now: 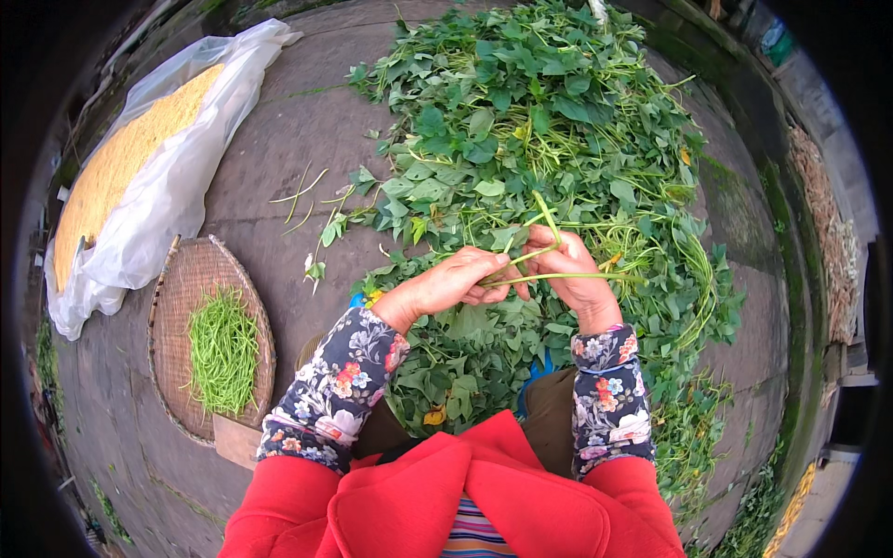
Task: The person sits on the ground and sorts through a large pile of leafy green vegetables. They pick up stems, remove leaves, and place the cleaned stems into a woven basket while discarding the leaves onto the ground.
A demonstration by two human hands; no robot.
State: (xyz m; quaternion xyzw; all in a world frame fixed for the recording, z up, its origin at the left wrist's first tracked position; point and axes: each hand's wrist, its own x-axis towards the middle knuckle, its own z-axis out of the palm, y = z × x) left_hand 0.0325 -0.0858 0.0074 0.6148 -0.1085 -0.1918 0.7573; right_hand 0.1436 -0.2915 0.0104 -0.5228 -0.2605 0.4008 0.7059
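Note:
My left hand point(466, 277) is closed on several green stems point(558, 276), thumb on top, and one of them reaches right past my other wrist. Close beside it, my right hand point(562, 259) has its fingers curled around a vine stalk point(548, 215) that sticks up bent above the knuckles. The fingertips of both hands nearly meet, and parts of the stems are hidden behind them. Below and beyond lies a large heap of leafy green vines point(481, 146), probably sweet potato. Cut green stems point(223, 352) lie piled in a woven bamboo basket point(167, 349) at my left.
Yellow grain point(139, 160) lies in a translucent plastic sheet point(223, 132) at upper left. Loose stems and leaves point(333, 229) are scattered on the stone paving point(293, 146). A small wooden board point(235, 441) touches the basket's near end. A mossy ledge point(771, 202) runs along the right.

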